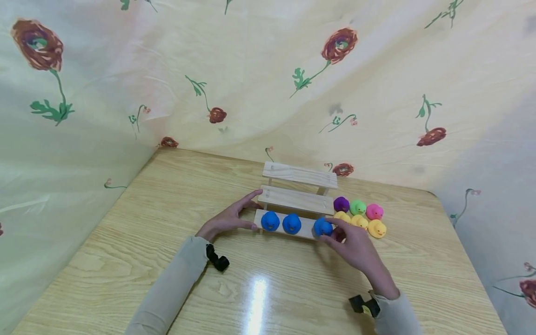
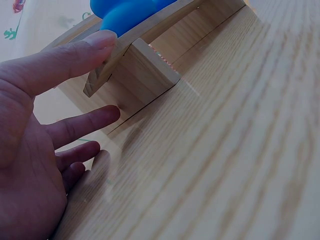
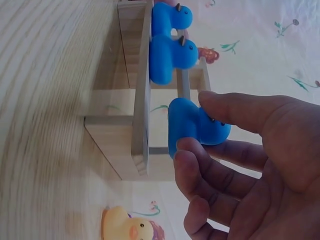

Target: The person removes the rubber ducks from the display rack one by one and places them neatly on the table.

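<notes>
A three-tier wooden step rack [image 1: 295, 199] stands on the table. On its lowest step sit two blue rubber ducks, one near the left end [image 1: 270, 221] and another beside it [image 1: 291, 224]. My right hand [image 1: 356, 244] pinches a third blue rubber duck [image 3: 187, 125] between thumb and fingers, close over the right end of that step; a narrow gap shows beneath it in the right wrist view. At the rack's left end is my left hand [image 1: 230, 217], fingers spread, with the thumb [image 2: 100, 41] right at the lowest step's edge.
Right of the rack, a purple duck [image 1: 341, 204], a green duck [image 1: 358, 207] and a pink duck [image 1: 374, 211] sit behind three yellow ducks [image 1: 377, 229]. A flowered cloth [image 1: 259, 93] hangs behind the table [image 1: 167, 195].
</notes>
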The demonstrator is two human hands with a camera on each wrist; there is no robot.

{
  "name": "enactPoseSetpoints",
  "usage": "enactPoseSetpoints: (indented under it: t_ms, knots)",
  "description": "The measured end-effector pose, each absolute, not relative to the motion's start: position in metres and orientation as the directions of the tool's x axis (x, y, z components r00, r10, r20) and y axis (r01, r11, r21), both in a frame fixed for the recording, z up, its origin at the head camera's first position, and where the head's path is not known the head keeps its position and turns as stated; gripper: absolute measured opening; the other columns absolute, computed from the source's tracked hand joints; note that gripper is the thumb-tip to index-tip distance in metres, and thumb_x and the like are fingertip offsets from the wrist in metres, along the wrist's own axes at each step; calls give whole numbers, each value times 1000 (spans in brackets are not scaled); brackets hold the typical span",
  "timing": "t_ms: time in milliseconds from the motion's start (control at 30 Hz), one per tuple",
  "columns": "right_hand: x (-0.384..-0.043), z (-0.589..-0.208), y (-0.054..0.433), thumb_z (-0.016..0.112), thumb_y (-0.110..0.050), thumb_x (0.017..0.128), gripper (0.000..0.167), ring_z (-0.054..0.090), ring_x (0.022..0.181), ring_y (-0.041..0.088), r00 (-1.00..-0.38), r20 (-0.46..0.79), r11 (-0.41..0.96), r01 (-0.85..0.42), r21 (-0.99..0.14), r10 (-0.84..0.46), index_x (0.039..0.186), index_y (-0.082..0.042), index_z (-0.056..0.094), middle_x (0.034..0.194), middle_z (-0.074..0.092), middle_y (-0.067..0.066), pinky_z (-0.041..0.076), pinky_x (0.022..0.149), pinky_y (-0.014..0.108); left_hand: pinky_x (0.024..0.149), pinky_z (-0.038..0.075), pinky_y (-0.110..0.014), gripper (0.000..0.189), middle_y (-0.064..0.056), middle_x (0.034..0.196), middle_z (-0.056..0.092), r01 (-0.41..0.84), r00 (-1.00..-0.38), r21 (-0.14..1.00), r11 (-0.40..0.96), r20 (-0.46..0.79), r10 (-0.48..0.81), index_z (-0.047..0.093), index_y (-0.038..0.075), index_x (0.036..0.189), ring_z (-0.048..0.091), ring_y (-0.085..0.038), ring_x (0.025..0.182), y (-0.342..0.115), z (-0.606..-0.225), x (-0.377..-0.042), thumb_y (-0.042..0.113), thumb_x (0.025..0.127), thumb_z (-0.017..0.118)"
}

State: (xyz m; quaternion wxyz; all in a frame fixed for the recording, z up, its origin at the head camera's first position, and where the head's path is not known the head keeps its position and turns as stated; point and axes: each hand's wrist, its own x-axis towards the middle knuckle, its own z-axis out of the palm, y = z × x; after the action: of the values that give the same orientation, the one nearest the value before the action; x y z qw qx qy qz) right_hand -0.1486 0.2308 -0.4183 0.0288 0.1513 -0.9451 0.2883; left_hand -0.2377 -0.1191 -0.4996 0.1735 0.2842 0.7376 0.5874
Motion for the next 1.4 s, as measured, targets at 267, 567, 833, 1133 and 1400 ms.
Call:
enactPoseSetpoints:
  t_ms: [267,567,833,1133,1400]
  knots:
    - [-148,-411,240,78,-16,87,42,57,68,8,-957,152,794,-290,-534,-248,125,-4,66,78,66,1,47,58,18,122,17,-63,100,-18,145,53,217,-773,966,139,83,629,16,33,161,41,-36,141,-119,-497,-239,8,86,77]
    - [-149,-409,253,77,-15,88,40,56,67,5,-959,167,806,-283,-520,-229,124,0,67,76,66,1,46,57,18,122,19,-61,100,-16,147,53,216,-772,966,140,81,631,17,35,161,41,-34,141,-119,-497,-241,10,86,78]
    - [-149,-406,263,77,-16,88,41,57,69,8,-972,127,818,-234,-525,-196,124,2,65,79,66,3,47,58,18,122,17,-62,100,-16,147,52,206,-775,968,144,71,628,17,34,161,41,-35,141,-118,-494,-242,7,86,77]
    - [-150,-414,274,77,-15,88,42,53,67,6,-977,96,832,-210,-513,-188,124,4,65,77,66,3,46,57,18,122,18,-62,100,-16,147,53,204,-778,966,161,60,625,16,35,161,41,-34,141,-119,-494,-243,10,86,78]
    - [-153,-421,277,77,-13,88,43,51,68,8,-979,58,827,-198,-527,-197,126,3,64,78,64,3,44,56,18,122,17,-62,101,-16,147,52,194,-778,969,150,58,626,17,36,161,40,-35,142,-119,-493,-244,9,86,78]
